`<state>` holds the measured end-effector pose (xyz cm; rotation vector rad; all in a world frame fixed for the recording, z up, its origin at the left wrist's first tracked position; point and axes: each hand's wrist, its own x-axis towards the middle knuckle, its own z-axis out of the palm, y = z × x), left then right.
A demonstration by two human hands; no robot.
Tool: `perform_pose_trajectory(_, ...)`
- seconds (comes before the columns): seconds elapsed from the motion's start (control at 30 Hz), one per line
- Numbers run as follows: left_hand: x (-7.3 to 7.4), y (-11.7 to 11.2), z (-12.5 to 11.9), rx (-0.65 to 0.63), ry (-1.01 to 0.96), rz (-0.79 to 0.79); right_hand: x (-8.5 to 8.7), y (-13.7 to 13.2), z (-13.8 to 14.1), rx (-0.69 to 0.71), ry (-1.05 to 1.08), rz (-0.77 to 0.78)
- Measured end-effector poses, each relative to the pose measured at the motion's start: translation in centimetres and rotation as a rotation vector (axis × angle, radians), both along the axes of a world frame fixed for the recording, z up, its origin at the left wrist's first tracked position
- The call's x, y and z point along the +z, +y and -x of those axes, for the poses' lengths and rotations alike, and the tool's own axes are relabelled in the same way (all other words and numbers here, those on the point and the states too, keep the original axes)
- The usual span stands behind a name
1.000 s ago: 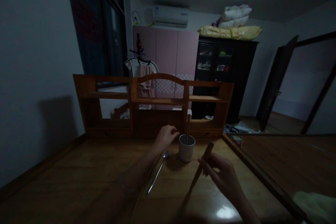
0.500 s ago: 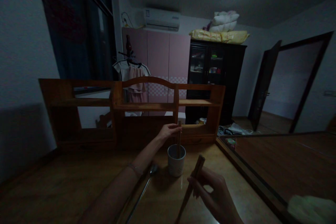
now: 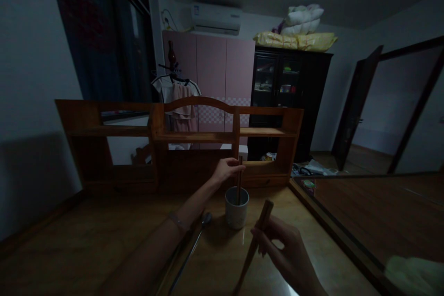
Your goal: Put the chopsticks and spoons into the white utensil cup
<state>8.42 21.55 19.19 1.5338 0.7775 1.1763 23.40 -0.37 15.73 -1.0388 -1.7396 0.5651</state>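
My left hand is closed on the upper part of wooden chopsticks, which stand nearly upright with their lower ends inside a pale cup. Closer to me, my right hand pinches more wooden chopsticks; they slant down to the left, thick ends up. To the left of the cup a long-handled metal spoon lies on the wooden desk. Beside the spoon, partly behind my left forearm, is a thin stick, too dark to name surely.
A wooden shelf unit runs along the desk's far side, close behind the cup. On the right a raised edge borders a lower brown surface, where pale cloth lies. Farther back are a pink wardrobe and a dark cabinet.
The view has shifted slightly, so the whole scene sits a little higher and to the right. Both hands keep their chopsticks, and the left ones still reach into the cup.
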Motion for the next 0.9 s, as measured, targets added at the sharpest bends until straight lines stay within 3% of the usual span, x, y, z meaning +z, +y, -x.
perform_pose_trajectory(0.37,-0.2,0.7,-1.3,0.042,-0.013,0.025,-0.1,-0.5,-0.2,0.014,0.014,0.011)
perform_pose_trajectory(0.53,0.7,1.7,-2.0,0.084,-0.040,0.049,-0.4,-0.7,-0.3,0.002,-0.003,0.015)
perform_pose_trajectory(0.73,3.5,3.0,-2.8,0.063,-0.079,0.065,-0.5,-0.9,-0.6,-0.008,-0.001,0.020)
perform_pose_trajectory(0.9,7.9,3.0,-2.5,0.075,-0.166,-0.029,-0.4,-1.0,-0.6,-0.010,0.023,0.017)
